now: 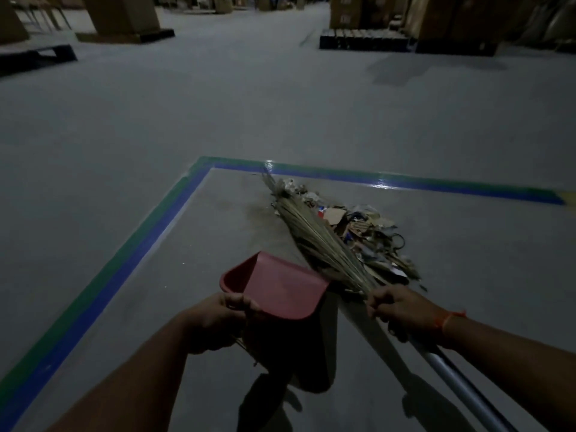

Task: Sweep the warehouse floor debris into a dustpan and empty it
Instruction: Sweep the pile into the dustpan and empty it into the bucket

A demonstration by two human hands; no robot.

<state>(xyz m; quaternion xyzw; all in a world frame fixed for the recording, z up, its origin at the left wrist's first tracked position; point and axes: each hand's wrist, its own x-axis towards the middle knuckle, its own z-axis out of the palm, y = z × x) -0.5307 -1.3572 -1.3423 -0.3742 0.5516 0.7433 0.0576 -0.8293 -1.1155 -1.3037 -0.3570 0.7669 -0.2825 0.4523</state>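
Observation:
My left hand (215,322) grips the near edge of a red dustpan (280,285), held above the grey floor. My right hand (396,310) grips a straw broom (314,232) where the bristles meet its pale handle (448,366). The bristles fan away from me along the left side of a pile of debris (364,232): torn cardboard, paper scraps and a dark ring-shaped piece. The dustpan hangs just left of the broom's base, apart from the pile. A smear of dust (258,213) lies left of the bristles.
A green and blue floor line (156,229) frames the marked area around the pile. Cardboard boxes on a dark pallet (364,42) stand far right; more stacked boxes (121,17) and a low pallet (37,57) stand far left. An aisle runs between them.

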